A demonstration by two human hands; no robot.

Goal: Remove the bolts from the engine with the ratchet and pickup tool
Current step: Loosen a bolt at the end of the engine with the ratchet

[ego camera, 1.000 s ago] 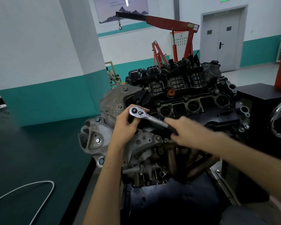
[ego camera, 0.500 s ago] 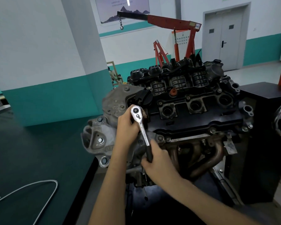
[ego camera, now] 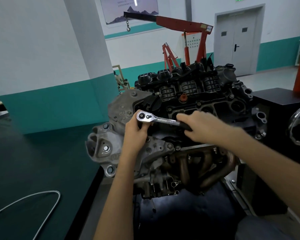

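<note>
Ratchet (ego camera: pixel 156 119) on engine (ego camera: pixel 206 99), gripped by both hands (ego camera: pixel 135 134) (ego camera: pixel 203 126)

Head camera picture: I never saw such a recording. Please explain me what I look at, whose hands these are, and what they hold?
There is no robot here. A person wears one camera on the head, so you look down along their own arms. In front stands an engine. The left hand holds the round head of a silver ratchet, a wrench for turning bolts; the right hand, blurred, grips its black handle. On the dark green surface at the left lies a grey flexible line. Behind stands a red workshop crane.
</note>
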